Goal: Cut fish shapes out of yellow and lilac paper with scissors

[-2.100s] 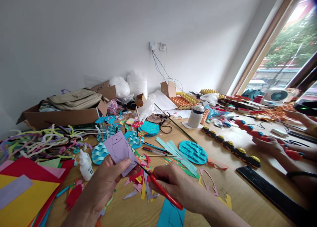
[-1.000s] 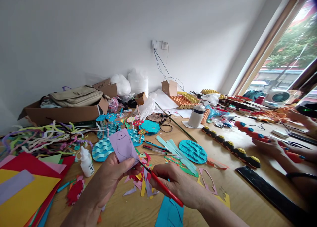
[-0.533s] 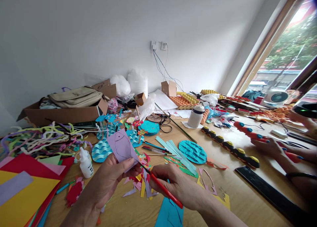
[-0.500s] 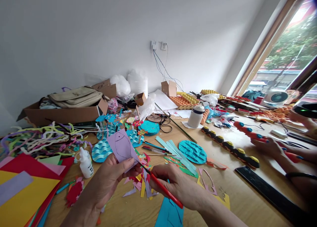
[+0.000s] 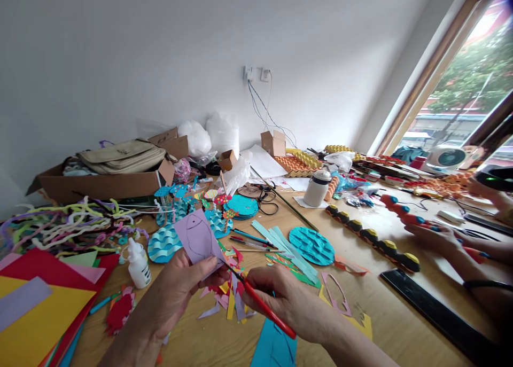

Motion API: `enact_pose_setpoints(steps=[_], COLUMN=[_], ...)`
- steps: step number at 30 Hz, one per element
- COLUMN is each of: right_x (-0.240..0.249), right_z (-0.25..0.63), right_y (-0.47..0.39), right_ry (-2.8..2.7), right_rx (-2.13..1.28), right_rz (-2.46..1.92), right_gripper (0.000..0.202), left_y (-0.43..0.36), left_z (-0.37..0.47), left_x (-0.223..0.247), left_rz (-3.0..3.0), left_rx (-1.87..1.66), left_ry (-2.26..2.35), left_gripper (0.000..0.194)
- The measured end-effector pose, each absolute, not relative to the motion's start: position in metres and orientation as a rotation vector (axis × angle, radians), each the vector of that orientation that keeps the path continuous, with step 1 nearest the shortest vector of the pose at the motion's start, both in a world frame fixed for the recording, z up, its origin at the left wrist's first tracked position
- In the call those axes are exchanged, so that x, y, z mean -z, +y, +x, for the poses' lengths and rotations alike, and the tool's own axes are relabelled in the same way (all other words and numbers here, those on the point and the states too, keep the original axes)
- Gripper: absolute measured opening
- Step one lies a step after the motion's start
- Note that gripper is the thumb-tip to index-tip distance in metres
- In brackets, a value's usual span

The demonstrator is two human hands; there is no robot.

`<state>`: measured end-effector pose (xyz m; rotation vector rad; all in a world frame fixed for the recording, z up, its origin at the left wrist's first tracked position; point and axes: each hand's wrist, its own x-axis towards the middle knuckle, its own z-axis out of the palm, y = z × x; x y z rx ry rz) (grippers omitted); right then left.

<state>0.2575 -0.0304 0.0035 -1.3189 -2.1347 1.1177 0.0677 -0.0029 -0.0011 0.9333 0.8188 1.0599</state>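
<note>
My left hand [image 5: 182,281] pinches a purple piece of paper [image 5: 196,236] between thumb and fingers. A fish outline with an eye is drawn on that paper in dark line. My right hand [image 5: 286,300] is closed round the red handles of a pair of scissors [image 5: 266,311]. The dark blades meet the paper's lower right edge, close to my left thumb. Under my hands lie several coloured paper scraps [image 5: 230,300]. A blue sheet with drawn lines [image 5: 274,343] rests on the table below my right hand.
Left stand a white glue bottle [image 5: 139,264] and stacked coloured paper [image 5: 48,324]. Blue discs [image 5: 311,245], pens [image 5: 252,240] and a white jar [image 5: 317,188] lie beyond my hands. At right, a co-worker's hands [image 5: 436,239] hold an orange egg-carton strip; a black bar [image 5: 433,308] lies nearer.
My hands, the purple paper and the scissors stay almost in the same place. The co-worker's hands and the orange strip have shifted slightly.
</note>
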Motion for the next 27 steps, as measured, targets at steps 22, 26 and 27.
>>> enact_pose_setpoints(steps=[22,26,27], right_x=[0.0022,0.0012,0.0010], right_z=[0.2591,0.2589,0.2588], right_y=[-0.0287,-0.0288,-0.0289], right_ry=[-2.182,-2.185,-2.181], right_rx=[-1.019,-1.066,-1.072], right_rz=[-1.356,-1.357,-1.359], right_gripper=[0.036,0.036,0.036], left_y=[-0.0008,-0.0007,-0.0005], left_z=[0.0642,0.0650,0.0654], left_x=[0.0064,0.0046,0.0040], left_rz=[1.012,1.052,1.061], left_rx=[-1.023,-0.987,-0.983], left_ry=[0.805,0.851,0.859], left_gripper=[0.006,0.012,0.013])
